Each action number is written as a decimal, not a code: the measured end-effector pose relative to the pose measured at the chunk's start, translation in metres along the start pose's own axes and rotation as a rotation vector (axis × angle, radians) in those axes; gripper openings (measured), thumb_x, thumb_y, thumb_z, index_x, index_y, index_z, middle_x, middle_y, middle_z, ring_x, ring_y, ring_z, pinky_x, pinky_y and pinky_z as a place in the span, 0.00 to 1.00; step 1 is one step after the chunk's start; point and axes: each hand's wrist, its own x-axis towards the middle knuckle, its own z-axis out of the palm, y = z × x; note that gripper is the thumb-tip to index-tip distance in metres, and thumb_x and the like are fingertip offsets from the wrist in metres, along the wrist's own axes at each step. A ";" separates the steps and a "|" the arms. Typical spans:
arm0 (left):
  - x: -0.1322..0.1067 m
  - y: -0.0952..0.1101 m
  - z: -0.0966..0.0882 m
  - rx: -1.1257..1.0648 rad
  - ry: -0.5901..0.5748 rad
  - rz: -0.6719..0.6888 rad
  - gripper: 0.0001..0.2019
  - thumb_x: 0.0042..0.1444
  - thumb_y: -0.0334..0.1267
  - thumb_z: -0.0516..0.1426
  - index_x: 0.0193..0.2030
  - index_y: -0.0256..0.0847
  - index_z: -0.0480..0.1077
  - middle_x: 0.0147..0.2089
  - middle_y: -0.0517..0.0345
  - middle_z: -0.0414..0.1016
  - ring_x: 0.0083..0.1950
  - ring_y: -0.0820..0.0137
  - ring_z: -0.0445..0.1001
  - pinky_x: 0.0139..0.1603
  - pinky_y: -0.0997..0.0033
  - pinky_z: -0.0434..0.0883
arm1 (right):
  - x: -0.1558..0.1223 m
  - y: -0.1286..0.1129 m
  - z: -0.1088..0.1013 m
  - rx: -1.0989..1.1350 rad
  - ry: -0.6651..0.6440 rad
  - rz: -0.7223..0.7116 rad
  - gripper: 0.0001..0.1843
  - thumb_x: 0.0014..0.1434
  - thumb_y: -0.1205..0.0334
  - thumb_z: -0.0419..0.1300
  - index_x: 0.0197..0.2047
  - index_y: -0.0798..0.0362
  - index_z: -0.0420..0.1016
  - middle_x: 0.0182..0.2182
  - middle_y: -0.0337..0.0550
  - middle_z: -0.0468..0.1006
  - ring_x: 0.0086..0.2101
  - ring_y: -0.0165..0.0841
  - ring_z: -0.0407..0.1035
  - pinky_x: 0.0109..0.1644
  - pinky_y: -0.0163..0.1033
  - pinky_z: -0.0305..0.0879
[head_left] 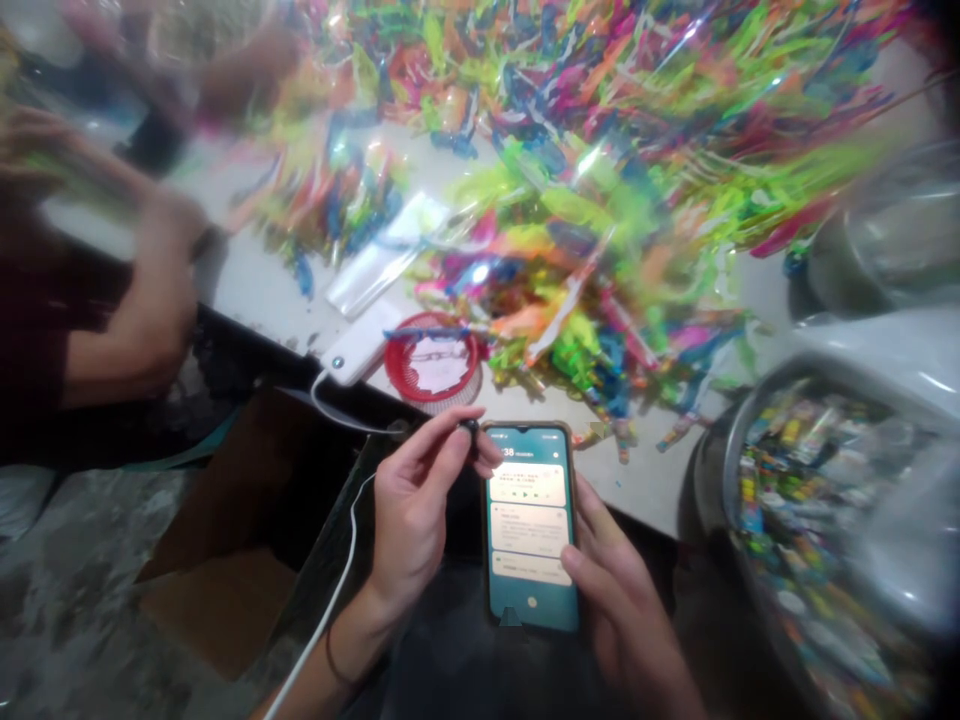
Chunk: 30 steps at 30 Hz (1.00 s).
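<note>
Right hand [622,580] has its grip curled round the phone [529,545], screen already lit! Left hand [411,500] pinches a black piece [469,426] beside it, not let go. Beyond, red basket [394,374], bright pile [562,230] on the bench [649,485].

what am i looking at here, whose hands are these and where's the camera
No machine here: a person works bare-handed. The single picture comes from a camera on that person's head, looking forward and down. The left hand pinches a small dark object, too unclear to name; the right hand holds a lit phone. On the pale table are a heap of colourful strips and a red basket. A container of small pieces is at right; another person's blurred arm shows at left.
</note>
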 end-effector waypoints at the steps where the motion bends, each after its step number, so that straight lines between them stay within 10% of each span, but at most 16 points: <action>1: 0.000 0.000 0.000 0.005 0.001 -0.002 0.10 0.68 0.38 0.63 0.53 0.43 0.81 0.36 0.57 0.83 0.35 0.76 0.79 0.40 0.79 0.75 | 0.000 0.001 -0.001 -0.007 -0.003 -0.003 0.36 0.65 0.56 0.66 0.74 0.45 0.63 0.70 0.48 0.69 0.70 0.49 0.60 0.77 0.61 0.49; 19: 0.003 -0.009 -0.008 0.032 0.061 0.006 0.09 0.66 0.39 0.64 0.50 0.42 0.82 0.34 0.58 0.80 0.35 0.75 0.76 0.39 0.79 0.74 | 0.004 0.005 0.000 -0.051 -0.029 -0.015 0.37 0.67 0.52 0.65 0.75 0.42 0.61 0.70 0.46 0.69 0.69 0.49 0.63 0.75 0.59 0.55; 30: 0.004 -0.053 -0.051 0.374 0.127 0.004 0.12 0.66 0.43 0.64 0.53 0.44 0.81 0.38 0.59 0.82 0.37 0.75 0.78 0.44 0.80 0.74 | 0.035 0.064 -0.006 0.093 0.094 -0.043 0.42 0.64 0.53 0.66 0.77 0.41 0.57 0.72 0.46 0.66 0.68 0.50 0.64 0.73 0.60 0.59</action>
